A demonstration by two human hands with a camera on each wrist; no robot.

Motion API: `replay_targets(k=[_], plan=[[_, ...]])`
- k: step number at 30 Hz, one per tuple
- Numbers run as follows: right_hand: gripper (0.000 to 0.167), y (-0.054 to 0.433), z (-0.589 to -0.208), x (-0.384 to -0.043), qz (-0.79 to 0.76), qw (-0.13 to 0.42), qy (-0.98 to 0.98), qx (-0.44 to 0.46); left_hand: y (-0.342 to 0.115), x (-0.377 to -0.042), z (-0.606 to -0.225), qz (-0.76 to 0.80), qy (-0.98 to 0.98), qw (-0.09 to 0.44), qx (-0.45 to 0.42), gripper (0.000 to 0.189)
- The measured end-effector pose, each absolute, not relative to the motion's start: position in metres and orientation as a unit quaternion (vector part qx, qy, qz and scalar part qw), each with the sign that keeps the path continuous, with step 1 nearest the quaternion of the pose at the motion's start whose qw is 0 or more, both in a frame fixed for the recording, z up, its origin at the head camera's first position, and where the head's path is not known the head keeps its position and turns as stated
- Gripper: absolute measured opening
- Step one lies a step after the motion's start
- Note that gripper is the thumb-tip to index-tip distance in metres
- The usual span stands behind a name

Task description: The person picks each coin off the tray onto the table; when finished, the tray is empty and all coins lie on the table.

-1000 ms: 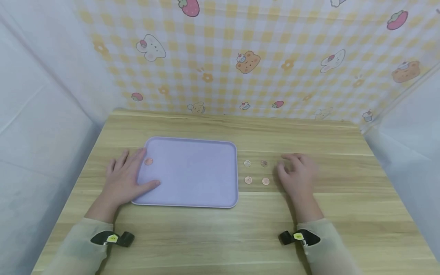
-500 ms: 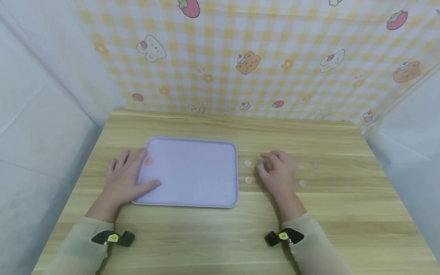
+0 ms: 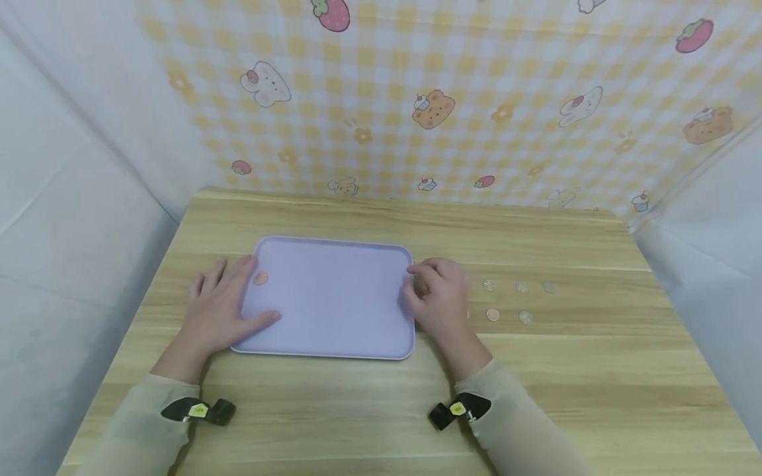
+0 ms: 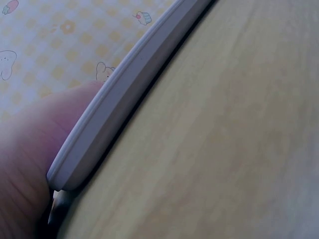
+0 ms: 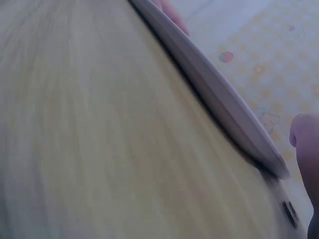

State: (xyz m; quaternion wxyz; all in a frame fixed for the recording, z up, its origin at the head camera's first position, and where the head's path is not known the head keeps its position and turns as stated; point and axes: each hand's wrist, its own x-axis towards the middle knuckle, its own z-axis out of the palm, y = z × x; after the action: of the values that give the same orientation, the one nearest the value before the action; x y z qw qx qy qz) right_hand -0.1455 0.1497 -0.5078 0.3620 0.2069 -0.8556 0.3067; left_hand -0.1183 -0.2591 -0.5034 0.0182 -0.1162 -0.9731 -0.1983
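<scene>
A lilac tray lies on the wooden table. My left hand rests over its left edge, fingers spread and thumb reaching onto the tray floor. Close by those fingers, on the tray, is a copper-coloured coin. My right hand hovers at the tray's right rim with loosely bent fingers, thumb and forefinger apart; nothing shows in its grip. Coins under or behind it are partly hidden. To its right lie a copper coin and several others, among them a silvery coin. The right wrist view catches the thumb beside the tray rim.
The wooden table carries everything. Behind it hangs a yellow checked cloth with cartoon prints. White curtains close off both sides. A small black camera is strapped on each wrist.
My right hand has slid left across the row of coins to the tray's right rim, uncovering coins on its right. The left hand and the tray stay put.
</scene>
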Motion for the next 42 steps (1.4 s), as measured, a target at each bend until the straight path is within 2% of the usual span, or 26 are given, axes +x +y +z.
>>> replay_targets(k=[18,29,42], plan=[[0.02,0.101,-0.501,-0.139,0.235,0.354,-0.881,0.207,-0.26,-0.118,-0.503,-0.196,-0.973,0.026,-0.119,0.119],[0.015,0.06,-0.499,-0.134,0.225,0.346,-0.878,0.244,-0.259,-0.119,-0.502,-0.2,-0.972,0.02,-0.118,0.118],[0.013,0.037,-0.498,-0.137,0.236,0.32,-0.887,0.237,-0.257,-0.116,-0.503,-0.197,-0.974,0.023,-0.112,0.118]])
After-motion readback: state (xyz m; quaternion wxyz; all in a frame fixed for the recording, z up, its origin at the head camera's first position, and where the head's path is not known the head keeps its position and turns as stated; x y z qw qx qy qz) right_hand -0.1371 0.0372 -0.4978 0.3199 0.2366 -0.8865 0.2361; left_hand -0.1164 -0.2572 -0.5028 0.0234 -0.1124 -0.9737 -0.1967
